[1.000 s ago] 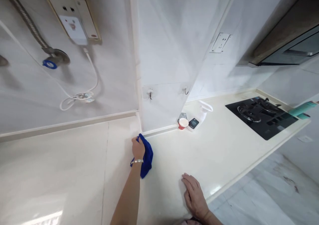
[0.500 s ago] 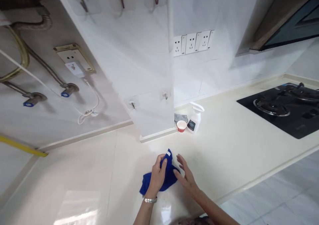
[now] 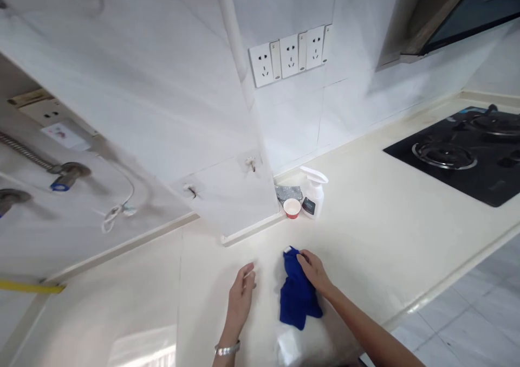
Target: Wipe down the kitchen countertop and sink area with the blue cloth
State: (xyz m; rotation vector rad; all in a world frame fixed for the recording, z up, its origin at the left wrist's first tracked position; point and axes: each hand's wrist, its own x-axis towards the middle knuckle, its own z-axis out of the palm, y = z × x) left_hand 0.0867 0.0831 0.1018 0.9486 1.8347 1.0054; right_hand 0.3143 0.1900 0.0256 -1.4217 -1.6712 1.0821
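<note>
A crumpled blue cloth (image 3: 298, 296) with a small white tag hangs from my right hand (image 3: 316, 272), which pinches its upper edge over the pale countertop (image 3: 349, 242). To the left of the cloth is my left hand (image 3: 240, 294), apart from it, with fingers loosely bent and nothing seen in them. A metal band (image 3: 227, 348) circles my left wrist. Beyond the hands, by the wall corner, stand a white spray bottle (image 3: 314, 196), a small red and white cup (image 3: 292, 208) and a grey packet (image 3: 288, 193).
A black gas hob (image 3: 459, 155) is set into the counter at the right. Wall sockets (image 3: 289, 57) sit above the counter. A wall pillar (image 3: 227, 204) juts out ahead. Pipe valves (image 3: 67, 176) and a yellow pipe (image 3: 30, 287) are at the left.
The cloth has passed from my left hand to my right hand and moved right. My left hand has let go and drawn left. The view has turned a little to the right.
</note>
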